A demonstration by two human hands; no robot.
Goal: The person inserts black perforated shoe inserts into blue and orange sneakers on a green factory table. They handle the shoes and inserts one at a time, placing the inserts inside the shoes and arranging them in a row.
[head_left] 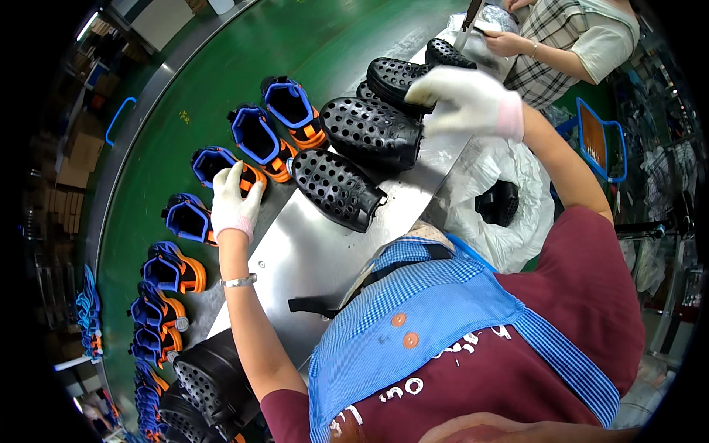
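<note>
My left hand [235, 199], in a white glove, grips the orange heel of a black, blue and orange shoe [213, 164], fingers and thumb on either side. That shoe stands in a curved row on the green work surface, between another shoe [256, 137] and one nearer me [188, 219]. My right hand [469, 103], also gloved, is smeared by motion above the metal ledge. Its blurred fingers lie beside a black perforated shoe-shaped insert [395, 77]; whether they touch it is unclear. Two larger inserts, one farther [373, 129] and one nearer [336, 184], lie between my hands.
A bright metal ledge [310, 244] runs in front of me. Right of it, a white plastic-lined container [473, 214] holds a black piece. More black inserts [203, 380] sit at lower left. A co-worker's hand [502, 43] is at upper right, near a blue-framed crate [591, 140].
</note>
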